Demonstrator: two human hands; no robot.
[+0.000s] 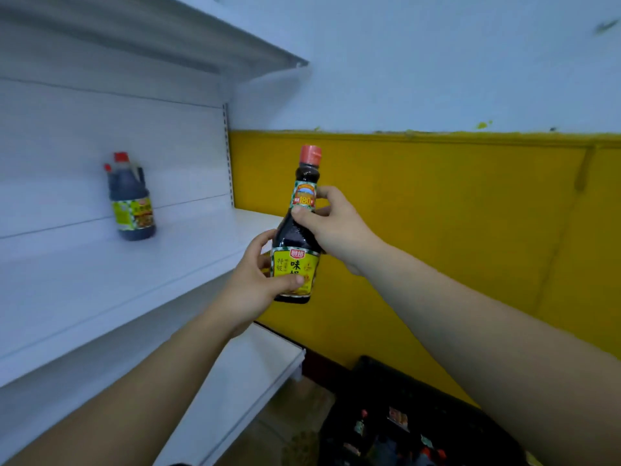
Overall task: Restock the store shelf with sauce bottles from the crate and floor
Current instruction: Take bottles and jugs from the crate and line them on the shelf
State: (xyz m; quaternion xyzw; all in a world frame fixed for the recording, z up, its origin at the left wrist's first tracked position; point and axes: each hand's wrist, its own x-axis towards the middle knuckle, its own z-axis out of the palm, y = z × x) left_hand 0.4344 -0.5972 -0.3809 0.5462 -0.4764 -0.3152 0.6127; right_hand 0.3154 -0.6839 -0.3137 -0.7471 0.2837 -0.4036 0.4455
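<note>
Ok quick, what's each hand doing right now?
Left hand: closed on the sauce bottle, at its label.
Right hand: closed on the same bottle's neck.

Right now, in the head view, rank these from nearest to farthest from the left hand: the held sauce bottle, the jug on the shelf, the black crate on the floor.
1. Held sauce bottle: gripped in the left hand.
2. Jug: to the left, standing on the shelf.
3. Black crate: down on the floor, lower right.

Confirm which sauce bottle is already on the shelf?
The squat jug-style bottle with a side handle, standing alone on the white shelf. The slim bottle is off the shelf, held by both hands.
</note>
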